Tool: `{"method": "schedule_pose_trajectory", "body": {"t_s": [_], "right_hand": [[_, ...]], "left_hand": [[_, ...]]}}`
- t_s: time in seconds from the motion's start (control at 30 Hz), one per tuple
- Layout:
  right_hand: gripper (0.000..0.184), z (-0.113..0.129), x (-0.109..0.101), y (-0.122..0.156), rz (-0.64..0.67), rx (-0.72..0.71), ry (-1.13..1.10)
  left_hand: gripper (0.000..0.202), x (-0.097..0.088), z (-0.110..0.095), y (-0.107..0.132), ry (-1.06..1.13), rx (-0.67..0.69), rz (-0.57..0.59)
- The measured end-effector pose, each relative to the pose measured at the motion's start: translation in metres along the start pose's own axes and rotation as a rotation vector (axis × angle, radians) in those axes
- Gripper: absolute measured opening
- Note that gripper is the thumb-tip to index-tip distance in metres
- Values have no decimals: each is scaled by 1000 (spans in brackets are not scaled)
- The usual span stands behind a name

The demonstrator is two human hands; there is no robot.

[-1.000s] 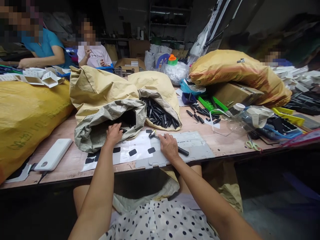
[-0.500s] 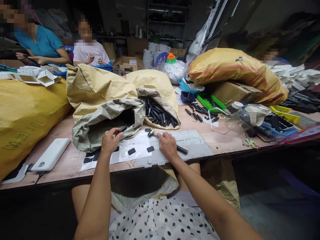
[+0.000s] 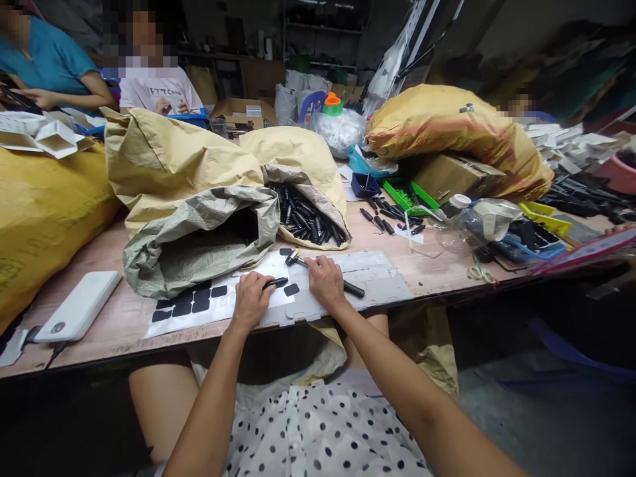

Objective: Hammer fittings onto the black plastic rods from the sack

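My left hand (image 3: 250, 301) is closed on a slim black pen-shaped piece (image 3: 275, 282), its tip pointing right over a white sheet (image 3: 233, 306). Several black rounded patches (image 3: 201, 302) lie on that sheet. My right hand (image 3: 325, 281) grips a small hammer (image 3: 354, 289) by the shaft, above a grey flat board (image 3: 380, 278). The hammer's metal head with a yellowish face (image 3: 293, 256) points left, its black grip to the right. Just beyond, a paper sack (image 3: 298, 149) lies with its mouth toward me, full of black cylindrical pieces (image 3: 308, 218).
Another sack (image 3: 163, 252) gapes on the left, dark inside. A white power bank (image 3: 79, 306) lies by the table edge. To the right are loose black pieces (image 3: 382, 222), a green tray (image 3: 410, 197), scissors (image 3: 481, 273) and a large yellow sack (image 3: 457, 132). Two people sit opposite, another far right.
My left hand has moved from the left sack's mouth to the right and nearer, carrying the black piece beside the hammer. My right hand keeps its hold on the hammer. The view has shifted slightly.
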State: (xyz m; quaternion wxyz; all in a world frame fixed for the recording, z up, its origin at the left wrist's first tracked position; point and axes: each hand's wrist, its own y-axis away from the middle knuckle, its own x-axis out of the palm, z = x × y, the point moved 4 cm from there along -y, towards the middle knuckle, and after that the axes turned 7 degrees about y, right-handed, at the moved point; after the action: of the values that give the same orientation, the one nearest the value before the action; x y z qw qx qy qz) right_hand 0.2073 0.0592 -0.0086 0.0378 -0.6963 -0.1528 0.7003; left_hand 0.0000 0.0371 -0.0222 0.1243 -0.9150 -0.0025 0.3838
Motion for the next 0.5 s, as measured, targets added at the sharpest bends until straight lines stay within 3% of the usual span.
{"method": "schedule_pose_trajectory", "body": {"t_s": [0.2,0.5], "right_hand": [[40,-2,3,0,-2,16,-11],[43,-2,2,-2,29,19,-23]], "left_hand": [[29,0,-1,2,-14,12,-5],[21,-1,-5,-3,-1,-54,34]]}}
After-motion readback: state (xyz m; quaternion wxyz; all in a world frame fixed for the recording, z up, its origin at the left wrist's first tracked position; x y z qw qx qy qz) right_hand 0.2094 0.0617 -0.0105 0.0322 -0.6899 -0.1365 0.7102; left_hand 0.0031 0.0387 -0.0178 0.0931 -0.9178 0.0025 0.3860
